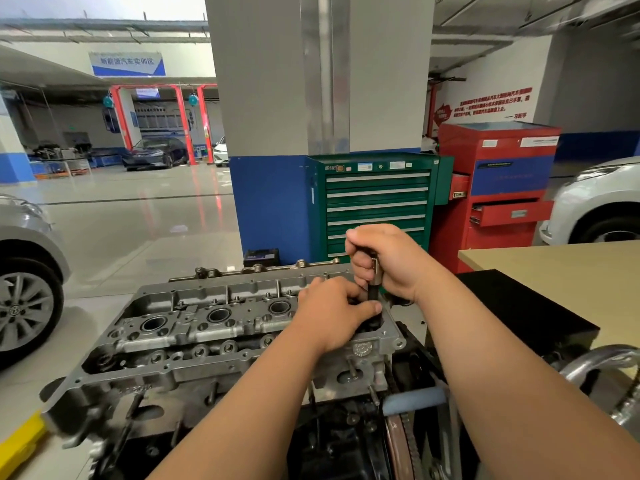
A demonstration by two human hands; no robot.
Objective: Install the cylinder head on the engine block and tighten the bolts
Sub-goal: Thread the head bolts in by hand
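the grey cast-metal cylinder head (207, 327) sits on the dark engine block (346, 445), directly under both grips. the right grip (384, 261) is closed round the top of an upright black socket tool (373, 291); just below, the left grip (332, 313) pinches its shaft at the head's end. this looks like bolt tightening, the bolt hidden. next calls for steady turning, tool kept upright. beyond the grips: a green drawer cabinet (377, 202), glossy grey floor (138, 220); right of them, a tan table (554, 282).
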